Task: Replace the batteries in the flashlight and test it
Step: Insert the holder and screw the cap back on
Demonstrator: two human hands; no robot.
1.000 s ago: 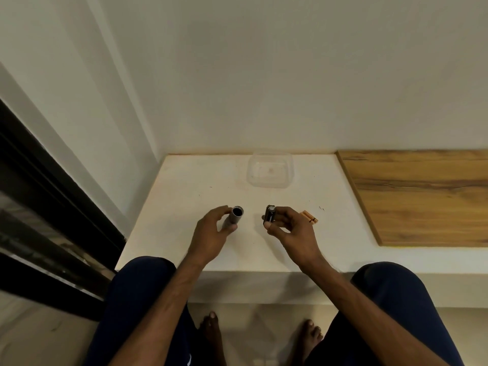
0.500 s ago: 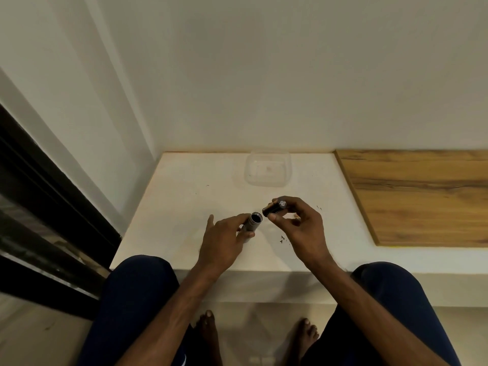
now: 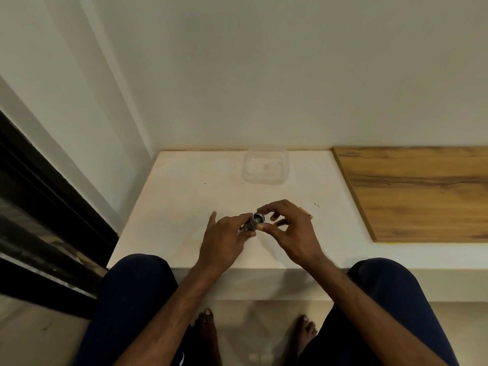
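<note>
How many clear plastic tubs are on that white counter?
1. The clear tub sits at the back of the white counter, close to the wall. Nothing in view looks able to hide another.

Dark navy trousers (image 3: 132, 299) over both thighs and knees, bare forearms (image 3: 169, 310), bare feet (image 3: 209, 331).

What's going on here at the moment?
A seated person grips the flashlight in the left hand, open end tilted up toward the right hand, whose thumb and forefinger pinch its rim. Whether a battery is inside cannot be seen. A small orange item lies on the white table behind that hand; a clear container sits at the back.
</note>
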